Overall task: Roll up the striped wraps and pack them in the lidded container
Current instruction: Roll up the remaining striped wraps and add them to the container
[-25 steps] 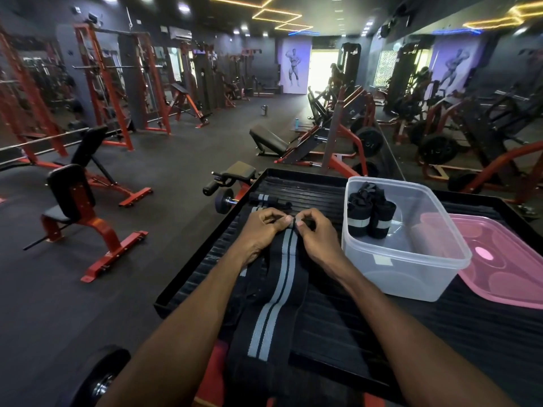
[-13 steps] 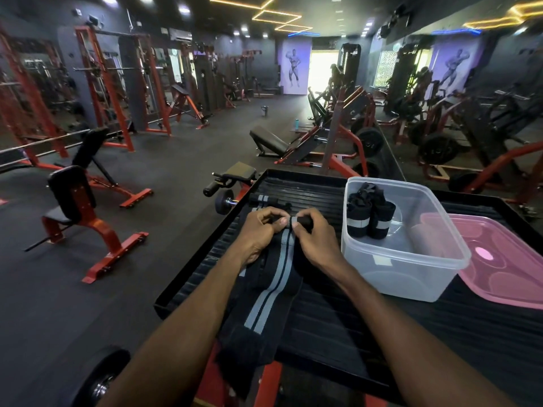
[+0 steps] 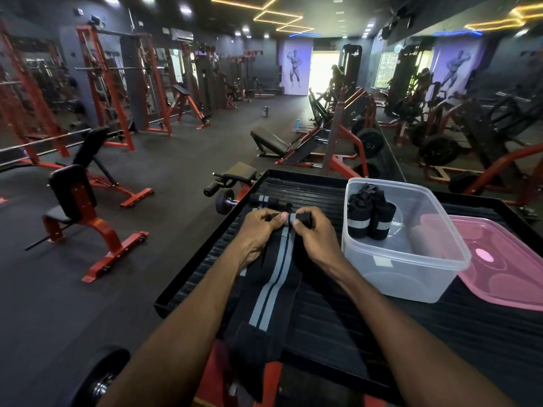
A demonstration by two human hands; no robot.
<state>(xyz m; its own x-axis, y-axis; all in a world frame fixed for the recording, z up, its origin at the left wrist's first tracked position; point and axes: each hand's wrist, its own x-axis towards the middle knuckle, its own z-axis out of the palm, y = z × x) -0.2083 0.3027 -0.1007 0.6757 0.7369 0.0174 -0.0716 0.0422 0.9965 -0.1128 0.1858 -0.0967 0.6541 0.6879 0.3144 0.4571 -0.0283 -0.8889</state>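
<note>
A black wrap with grey stripes lies lengthwise on the black ribbed platform, its near end hanging over the front edge. The far end is wound into a small roll. My left hand and my right hand pinch that roll from either side. Another striped wrap lies just beyond my hands. To the right stands a clear plastic container holding rolled wraps upright in its far left corner. Its pink lid lies beside it on the right.
The platform has a raised rim, and its left edge drops to the gym floor. A padded roller and small weight plate sit just off its far left corner. Red benches and racks stand across the floor beyond.
The roll at the wrap's far end has grown thicker between my fingers, and the wrap's loose length has shifted on the platform. Container and lid have not moved.
</note>
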